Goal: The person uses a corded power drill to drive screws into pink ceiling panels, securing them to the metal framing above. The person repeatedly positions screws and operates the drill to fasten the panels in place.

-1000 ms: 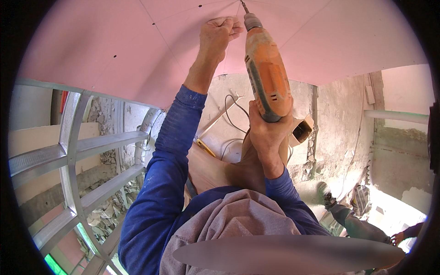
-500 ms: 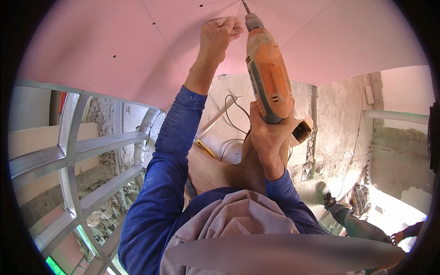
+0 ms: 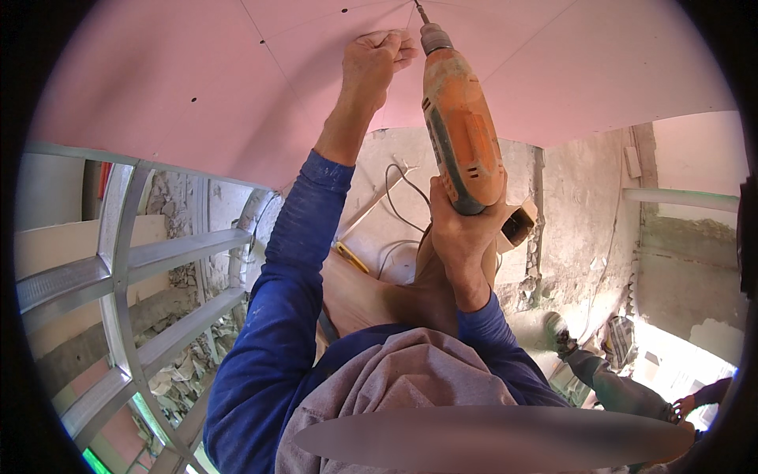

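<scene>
My right hand (image 3: 467, 237) grips the handle end of an orange and dark grey power drill (image 3: 464, 118), pointed upward. The drill's long thin bit (image 3: 422, 12) reaches a pink drywall sheet (image 3: 308, 71) at the top of the view; its tip is at the frame's upper edge. Close to the left of the chuck, my left hand (image 3: 380, 59) rests near the sheet with its fingers curled in. Whether anything lies inside those fingers is hidden. Thin lines and several dark screw dots (image 3: 262, 42) mark the sheet.
Metal studs (image 3: 118, 261) form a frame at left, with rubble behind. Below are a cable (image 3: 395, 182), a yellow-handled tool (image 3: 351, 257) and an open cardboard box (image 3: 521, 223). Another person's leg (image 3: 624, 387) and hand (image 3: 685, 407) show at lower right.
The view has shifted very slightly. Both hands and the drill keep nearly the same place against the pink sheet.
</scene>
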A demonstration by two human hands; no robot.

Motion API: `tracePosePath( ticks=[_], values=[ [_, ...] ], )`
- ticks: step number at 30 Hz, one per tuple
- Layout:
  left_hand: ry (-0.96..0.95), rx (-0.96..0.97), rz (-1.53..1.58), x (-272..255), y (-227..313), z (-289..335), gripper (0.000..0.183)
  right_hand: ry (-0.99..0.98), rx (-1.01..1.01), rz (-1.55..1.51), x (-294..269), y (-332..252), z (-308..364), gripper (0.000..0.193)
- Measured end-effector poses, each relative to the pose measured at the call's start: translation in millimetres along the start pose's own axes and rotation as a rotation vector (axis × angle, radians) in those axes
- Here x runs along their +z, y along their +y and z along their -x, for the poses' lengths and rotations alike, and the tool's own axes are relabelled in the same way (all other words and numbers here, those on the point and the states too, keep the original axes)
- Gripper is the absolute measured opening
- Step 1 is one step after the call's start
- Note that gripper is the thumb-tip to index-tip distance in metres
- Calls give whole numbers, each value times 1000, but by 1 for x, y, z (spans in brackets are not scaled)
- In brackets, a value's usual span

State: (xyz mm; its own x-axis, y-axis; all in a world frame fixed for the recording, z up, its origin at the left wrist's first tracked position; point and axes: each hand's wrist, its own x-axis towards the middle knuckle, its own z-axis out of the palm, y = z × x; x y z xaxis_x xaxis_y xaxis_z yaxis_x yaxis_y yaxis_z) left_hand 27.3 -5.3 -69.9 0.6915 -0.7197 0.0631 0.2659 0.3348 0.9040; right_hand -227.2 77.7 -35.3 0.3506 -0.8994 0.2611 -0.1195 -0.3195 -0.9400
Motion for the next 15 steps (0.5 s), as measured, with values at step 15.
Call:
tracePosePath(
  ticks=[15],
  values=[
    [-1, 7, -1, -1, 1, 0, 32, 4, 0, 35, 1, 1, 1, 74]
  ],
)
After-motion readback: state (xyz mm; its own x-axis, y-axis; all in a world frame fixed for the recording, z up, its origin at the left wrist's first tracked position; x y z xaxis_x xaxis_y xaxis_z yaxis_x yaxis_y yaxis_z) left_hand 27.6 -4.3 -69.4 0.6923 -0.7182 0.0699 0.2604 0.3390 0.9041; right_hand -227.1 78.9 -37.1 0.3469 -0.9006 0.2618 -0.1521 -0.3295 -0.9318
